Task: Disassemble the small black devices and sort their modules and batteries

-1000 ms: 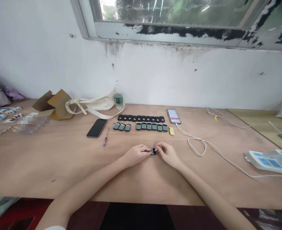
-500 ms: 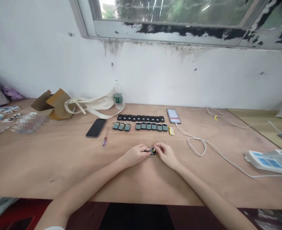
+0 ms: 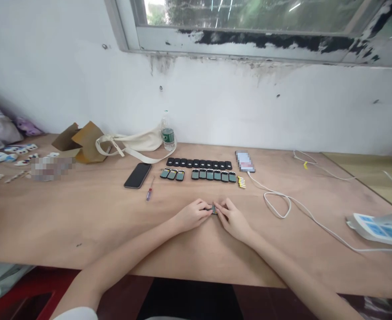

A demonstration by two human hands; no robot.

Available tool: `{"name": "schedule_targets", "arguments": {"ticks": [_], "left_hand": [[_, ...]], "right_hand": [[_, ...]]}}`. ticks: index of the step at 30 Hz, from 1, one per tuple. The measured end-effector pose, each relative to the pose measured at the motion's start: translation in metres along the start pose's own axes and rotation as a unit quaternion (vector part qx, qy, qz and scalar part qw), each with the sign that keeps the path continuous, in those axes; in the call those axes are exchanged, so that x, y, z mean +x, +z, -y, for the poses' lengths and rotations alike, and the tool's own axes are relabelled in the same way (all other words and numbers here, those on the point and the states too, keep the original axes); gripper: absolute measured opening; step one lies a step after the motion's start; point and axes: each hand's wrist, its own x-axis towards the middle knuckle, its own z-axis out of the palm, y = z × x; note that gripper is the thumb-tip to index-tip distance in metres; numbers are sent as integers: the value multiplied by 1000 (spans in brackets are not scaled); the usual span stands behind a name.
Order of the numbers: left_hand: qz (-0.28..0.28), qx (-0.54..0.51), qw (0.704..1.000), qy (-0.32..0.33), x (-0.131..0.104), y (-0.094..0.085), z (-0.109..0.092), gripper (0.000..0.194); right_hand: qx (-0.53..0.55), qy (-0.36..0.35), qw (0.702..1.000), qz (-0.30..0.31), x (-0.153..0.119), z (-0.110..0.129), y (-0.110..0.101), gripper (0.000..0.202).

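Note:
Between my hands, just above the tabletop, is a small dark device half (image 3: 214, 210) with a grey-green face. My left hand (image 3: 194, 215) is closed on its left side, thumb and fingers pinching it. My right hand (image 3: 233, 218) presses its fingertips together at the right end, where a sliver of yellow shows; the fingers hide most of that end. Beyond the hands lie similar device halves with grey-green faces, six in one row (image 3: 213, 175) and three in another group (image 3: 172, 174). Behind them runs a row of black covers (image 3: 199, 163). Small yellow batteries (image 3: 241, 182) lie to the right.
A screwdriver (image 3: 149, 189) and a dark phone (image 3: 137, 175) lie left. A lit phone (image 3: 245, 161) has a white cable (image 3: 310, 216) running towards a power strip (image 3: 378, 229). At the back stand a water bottle (image 3: 168, 134), a cream bag (image 3: 142, 141) and a paper bag (image 3: 91, 142).
My right fingertips have closed in over the device's right end, covering more of the yellow piece seen there before. The whole view has shifted slightly; my left hand keeps its hold.

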Motion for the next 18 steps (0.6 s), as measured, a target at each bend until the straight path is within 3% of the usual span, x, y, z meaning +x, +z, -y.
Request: {"name": "schedule_targets", "arguments": {"ticks": [3, 6, 9, 13, 18], "left_hand": [[-3, 17, 1000, -11, 0, 1, 1, 24], [30, 76, 996, -38, -1, 2, 2, 28], [82, 166, 975, -120, -2, 3, -1, 33], [104, 242, 928, -265, -1, 2, -4, 44], [90, 287, 893, -334, 1, -6, 4, 54]], "right_hand": [[-36, -11, 999, 10, -3, 1, 2, 41], [-13, 0, 1000, 2, -1, 3, 1, 47], [25, 38, 999, -27, 3, 1, 0, 43], [32, 49, 998, -39, 5, -5, 0, 31], [17, 31, 999, -39, 5, -3, 0, 30]]}}
